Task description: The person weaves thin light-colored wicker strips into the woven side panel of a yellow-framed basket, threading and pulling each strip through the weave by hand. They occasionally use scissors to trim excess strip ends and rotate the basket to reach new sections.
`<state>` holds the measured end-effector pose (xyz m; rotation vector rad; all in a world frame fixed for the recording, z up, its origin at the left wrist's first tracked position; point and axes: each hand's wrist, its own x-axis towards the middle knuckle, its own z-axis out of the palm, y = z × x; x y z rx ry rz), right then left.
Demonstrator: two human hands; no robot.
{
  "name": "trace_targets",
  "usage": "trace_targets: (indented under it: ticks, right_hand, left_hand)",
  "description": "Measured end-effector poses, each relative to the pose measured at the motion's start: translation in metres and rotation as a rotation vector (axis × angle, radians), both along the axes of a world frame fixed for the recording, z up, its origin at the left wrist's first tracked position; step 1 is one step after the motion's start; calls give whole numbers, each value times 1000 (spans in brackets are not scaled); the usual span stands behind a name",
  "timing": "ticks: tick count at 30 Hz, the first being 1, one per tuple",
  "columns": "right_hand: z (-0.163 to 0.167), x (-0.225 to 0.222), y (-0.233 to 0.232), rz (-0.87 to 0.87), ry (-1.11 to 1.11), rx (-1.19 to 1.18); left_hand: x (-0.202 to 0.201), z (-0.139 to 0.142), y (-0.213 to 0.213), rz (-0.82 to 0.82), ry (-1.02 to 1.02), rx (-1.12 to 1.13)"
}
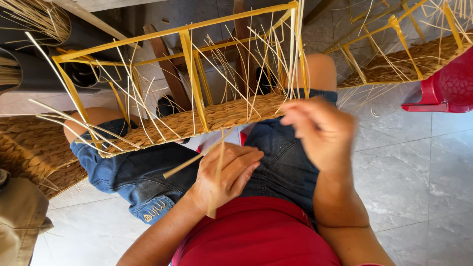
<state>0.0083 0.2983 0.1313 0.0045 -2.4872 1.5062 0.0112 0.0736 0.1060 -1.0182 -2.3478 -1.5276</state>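
Head view: left hand fingers pinch thin straw strands; right hand, blurred, grip unclear, at woven basket frame on lap. Strands look light, brittle; best held near their ends.

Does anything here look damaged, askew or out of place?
Nothing stands out. The yellow frame basket rests tilted across the person's knees, its loose strands sticking up unwoven. The left hand grips a flat strip; the right hand is motion-blurred at the basket's edge, so its grip is unclear.
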Motion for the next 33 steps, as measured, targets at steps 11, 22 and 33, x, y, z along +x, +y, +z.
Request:
trace_targets:
  ticks: [11,22,33]
  right_hand:
    - [-41,-48,-34,-44,-28,267]
    - [-69,-86,-30,-104,-90,269]
    - [-61,-90,-37,-109,-83,221]
  left_hand:
    - [-27,-35,26,330,-28,-187]
    - [-47,-48,38,438,-201,-190]
    - [-38,-40,32,404,-393,128]
